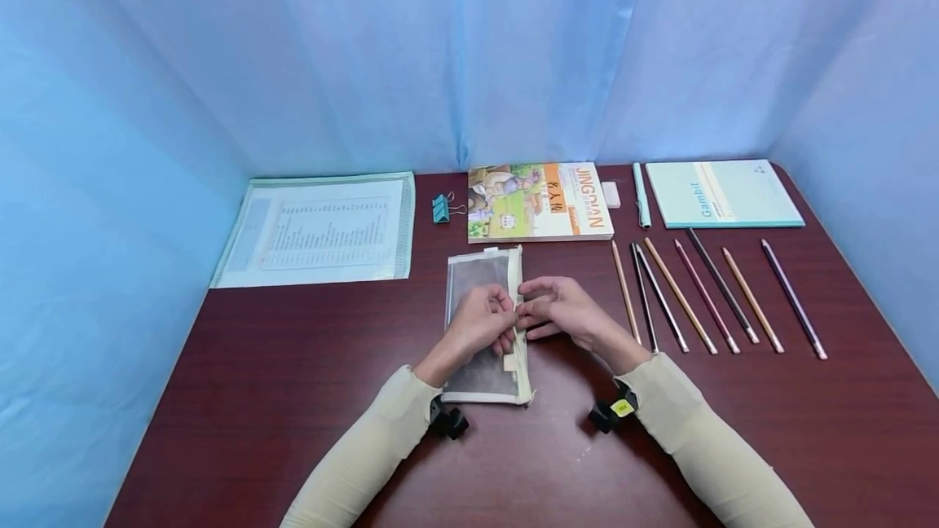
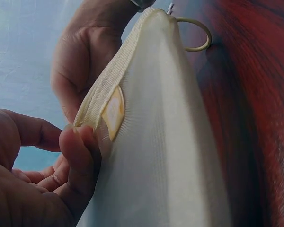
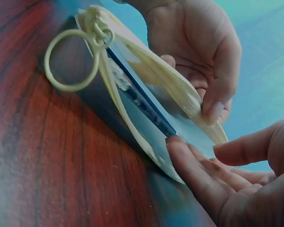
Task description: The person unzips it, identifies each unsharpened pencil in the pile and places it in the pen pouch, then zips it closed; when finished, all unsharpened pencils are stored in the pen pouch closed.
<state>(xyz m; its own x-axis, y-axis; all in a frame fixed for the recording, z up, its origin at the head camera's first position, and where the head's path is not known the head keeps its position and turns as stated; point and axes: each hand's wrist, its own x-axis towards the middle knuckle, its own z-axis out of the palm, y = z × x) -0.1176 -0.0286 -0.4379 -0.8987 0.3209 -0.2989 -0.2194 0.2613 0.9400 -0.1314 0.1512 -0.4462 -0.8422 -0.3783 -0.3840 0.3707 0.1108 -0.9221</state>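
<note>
A translucent mesh zip pouch (image 1: 480, 377) with a cream zip edge lies on the table before me. My left hand (image 1: 482, 318) pinches the zip edge between thumb and fingers. Opposite it, my right hand (image 1: 568, 314) has its fingers fairly straight at the unzipped mouth. In the right wrist view the mouth gapes, and a slim dark blue thing with pale marks (image 3: 144, 104) lies inside; a right fingertip is at its near end. Its exact kind I cannot tell. A cream pull ring (image 3: 48, 64) hangs at the pouch's corner.
Several pencils (image 1: 682, 288) lie spread at the right. Behind are a book (image 1: 539, 202), a white eraser (image 1: 610, 194), a pale green pen (image 1: 641, 194), a notebook (image 1: 726, 194) and a teal binder clip (image 1: 441, 209). A document sleeve (image 1: 315, 226) lies at the left.
</note>
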